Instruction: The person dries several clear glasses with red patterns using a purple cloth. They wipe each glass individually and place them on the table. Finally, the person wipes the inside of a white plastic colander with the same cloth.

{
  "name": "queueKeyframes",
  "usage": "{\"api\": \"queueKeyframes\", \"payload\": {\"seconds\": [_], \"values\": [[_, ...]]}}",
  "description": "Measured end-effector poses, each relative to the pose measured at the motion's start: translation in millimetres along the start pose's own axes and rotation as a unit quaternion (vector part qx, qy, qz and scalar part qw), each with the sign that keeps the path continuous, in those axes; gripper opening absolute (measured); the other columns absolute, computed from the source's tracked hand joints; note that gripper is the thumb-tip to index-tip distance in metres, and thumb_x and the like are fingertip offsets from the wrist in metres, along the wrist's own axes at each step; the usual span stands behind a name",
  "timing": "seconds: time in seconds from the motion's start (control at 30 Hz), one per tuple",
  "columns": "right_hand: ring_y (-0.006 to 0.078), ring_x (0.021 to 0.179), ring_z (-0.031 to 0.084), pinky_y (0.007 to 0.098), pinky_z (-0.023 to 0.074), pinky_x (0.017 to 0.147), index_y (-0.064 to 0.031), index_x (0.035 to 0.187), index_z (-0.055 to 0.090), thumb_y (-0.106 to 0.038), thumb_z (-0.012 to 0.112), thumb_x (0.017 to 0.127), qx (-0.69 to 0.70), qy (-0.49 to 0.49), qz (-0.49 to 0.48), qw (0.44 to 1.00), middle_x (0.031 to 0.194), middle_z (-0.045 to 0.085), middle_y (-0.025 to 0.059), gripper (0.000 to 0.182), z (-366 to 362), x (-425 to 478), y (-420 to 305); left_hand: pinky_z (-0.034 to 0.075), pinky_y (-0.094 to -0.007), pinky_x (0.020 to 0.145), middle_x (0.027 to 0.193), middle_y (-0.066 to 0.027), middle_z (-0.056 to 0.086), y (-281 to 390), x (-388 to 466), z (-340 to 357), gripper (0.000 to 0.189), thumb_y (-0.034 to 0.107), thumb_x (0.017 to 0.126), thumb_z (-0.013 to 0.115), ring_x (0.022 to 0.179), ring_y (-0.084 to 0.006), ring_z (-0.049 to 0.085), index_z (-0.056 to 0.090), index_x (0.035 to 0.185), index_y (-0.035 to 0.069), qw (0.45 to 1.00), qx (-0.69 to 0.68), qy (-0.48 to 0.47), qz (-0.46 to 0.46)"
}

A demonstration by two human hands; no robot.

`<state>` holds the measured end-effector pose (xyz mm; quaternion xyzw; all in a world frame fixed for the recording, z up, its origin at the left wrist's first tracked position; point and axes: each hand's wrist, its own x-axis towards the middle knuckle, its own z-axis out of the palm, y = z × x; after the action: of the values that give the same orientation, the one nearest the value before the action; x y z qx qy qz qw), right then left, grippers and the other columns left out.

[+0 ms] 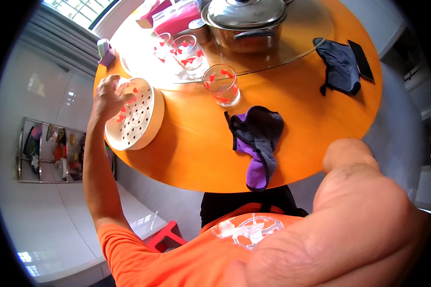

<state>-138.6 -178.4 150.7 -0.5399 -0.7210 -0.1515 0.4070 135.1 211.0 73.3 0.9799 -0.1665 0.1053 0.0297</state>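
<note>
My left hand [109, 95] grips a clear drinking glass [123, 87] with red marks, at the white perforated basket [151, 125] on the table's left side. More red marks show below my fingers; whether they belong to a second glass I cannot tell. Another red-patterned glass [221, 86] stands upright near the table's middle, and more such glasses [189, 57] stand beyond it in bright glare. A crumpled purple and grey cloth [258, 143] lies nearest to me. My bent right arm reaches in from the lower right, but its hand is out of view.
On the round orange table [201, 158], a glass turntable [294, 46] carries a lidded steel pot [251, 37] and a pink packet [177, 18]. A blue-grey cloth [339, 66] and a flat black object [361, 61] lie at the right. A red stool [167, 238] is below.
</note>
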Motion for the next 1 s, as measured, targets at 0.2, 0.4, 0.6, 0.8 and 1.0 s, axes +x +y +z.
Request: {"api": "queueKeyframes", "payload": {"seconds": [0.2,0.4,0.6,0.8,1.0], "values": [[0.0307,0.079,0.065,0.0404,0.0529,0.065,0.0001,0.106,0.069,-0.019,0.074,0.084,0.005,-0.007,0.014,1.0,0.087,0.065,0.012,0.03,-11,-3,-8,0.056,-0.0322,0.091,0.109,-0.011,0.073,7,-15,-38,0.054,0.011,0.079,0.09,0.106,-0.0202,0.069,0.062,0.123,-0.002,0.977,-0.181,0.106,-0.037],[0.0295,0.076,0.066,0.0394,0.0529,0.062,-0.0003,0.105,0.069,-0.02,0.074,0.085,-0.005,-0.002,0.023,1.0,0.085,0.065,0.0114,0.029,-5,0,-13,0.053,-0.0299,0.096,0.109,-0.0081,0.071,36,-36,-58,0.048,0.009,0.086,0.084,0.101,-0.0165,0.069,0.06,0.126,-0.001,0.862,-0.481,0.161,-0.012],[0.0283,0.074,0.066,0.0384,0.0529,0.06,-0.0006,0.104,0.069,-0.022,0.074,0.086,-0.021,-0.014,0.019,1.0,0.084,0.064,0.0108,0.028,12,13,7,0.052,-0.0552,0.101,0.128,-0.021,0.063,85,-56,-38,0.057,0.029,0.1,0.064,0.124,-0.0389,0.061,0.049,0.143,-0.005,0.577,-0.809,0.106,-0.034],[0.0271,0.071,0.066,0.0374,0.053,0.058,-0.001,0.103,0.069,-0.023,0.074,0.088,-0.047,-0.026,0.057,0.997,0.082,0.064,0.0101,0.028,23,21,22,0.045,-0.0556,0.105,0.145,-0.0222,0.05,141,-59,-6,0.06,0.039,0.101,0.058,0.133,-0.0449,0.049,0.046,0.148,0.004,0.432,-0.9,0.022,-0.053],[0.0258,0.068,0.066,0.0364,0.053,0.055,-0.0013,0.102,0.069,-0.025,0.074,0.089,-0.156,-0.026,0.26,0.953,0.08,0.063,0.0095,0.028,21,-26,46,0.05,-0.0339,0.068,0.12,-0.0276,0.058,163,-48,18,0.059,0.042,0.106,0.048,0.085,-0.0345,0.059,0.044,0.14,-0.007,0.299,-0.942,-0.147,-0.037]]}}
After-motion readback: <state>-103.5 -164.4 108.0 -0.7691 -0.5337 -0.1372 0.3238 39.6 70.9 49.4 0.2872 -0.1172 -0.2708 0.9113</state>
